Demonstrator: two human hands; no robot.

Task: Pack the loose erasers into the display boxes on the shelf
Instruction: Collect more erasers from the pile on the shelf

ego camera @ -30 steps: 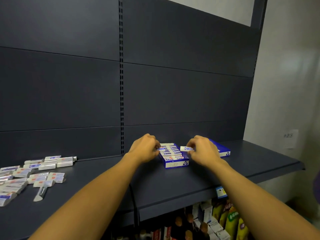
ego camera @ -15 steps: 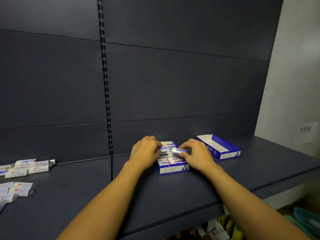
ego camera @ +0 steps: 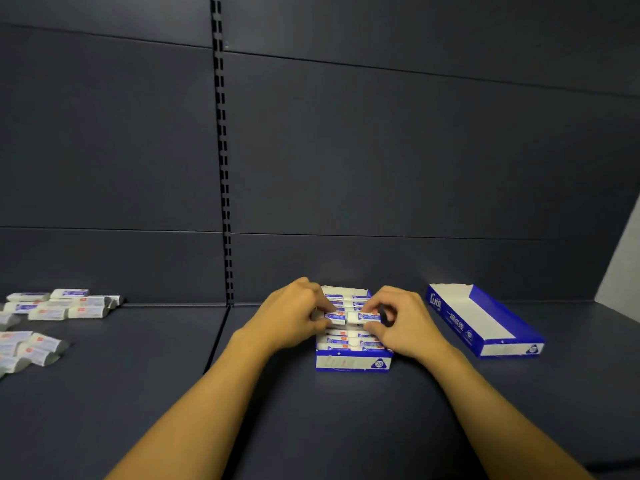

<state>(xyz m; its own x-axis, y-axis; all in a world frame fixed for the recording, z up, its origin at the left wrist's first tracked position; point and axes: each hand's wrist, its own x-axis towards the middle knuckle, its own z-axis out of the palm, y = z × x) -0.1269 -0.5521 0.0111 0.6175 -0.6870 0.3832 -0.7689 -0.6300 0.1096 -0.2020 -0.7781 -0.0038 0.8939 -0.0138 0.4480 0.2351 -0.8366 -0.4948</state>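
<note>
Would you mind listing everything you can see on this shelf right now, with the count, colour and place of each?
Full display box: one, blue and white, centre of the shelf, rows of erasers inside.
Empty display box: one, blue with a white inside, to the right of the full one, lying at an angle.
Loose erasers: too many to count exactly, white wrappers with blue and red print, spread at the far left.
Held erasers: two, white and blue, one in the left fingers, one in the right fingers, over the full box.
Shelf: one, dark blue-grey, with a panelled back wall.
Left hand: pinches an eraser.
Right hand: pinches an eraser.
</note>
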